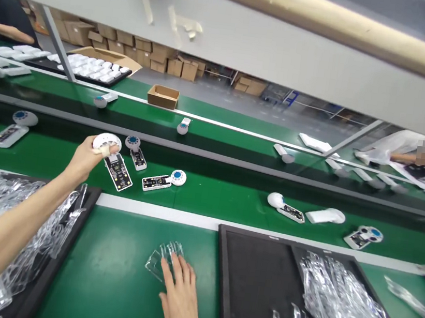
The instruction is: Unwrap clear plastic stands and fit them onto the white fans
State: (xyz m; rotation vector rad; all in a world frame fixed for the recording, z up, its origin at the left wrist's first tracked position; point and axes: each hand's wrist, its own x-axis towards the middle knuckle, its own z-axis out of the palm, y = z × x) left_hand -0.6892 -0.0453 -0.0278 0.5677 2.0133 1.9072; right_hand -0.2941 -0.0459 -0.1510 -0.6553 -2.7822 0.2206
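My left hand (89, 156) reaches out over the far green strip, its fingers closed around the round white head of a handheld device (119, 172). That device's black circuit board faces up, hanging below the grip. On the near green surface, my right hand (181, 293) lies palm down with its fingers stretched out. Its fingertips touch a few clear plastic pieces (157, 264). Two similar white devices with round heads and exposed boards, one upright (138, 157) and one sideways (157, 183), lie just right of my left hand.
Black trays of clear plastic parts stand at left (91, 205) and right (251, 284). More white devices (291, 212) lie along the green strip. A small cardboard box (162, 97) sits beyond the rail. A grey overhead panel (251, 44) crosses the top. Co-workers' arms show at both far sides.
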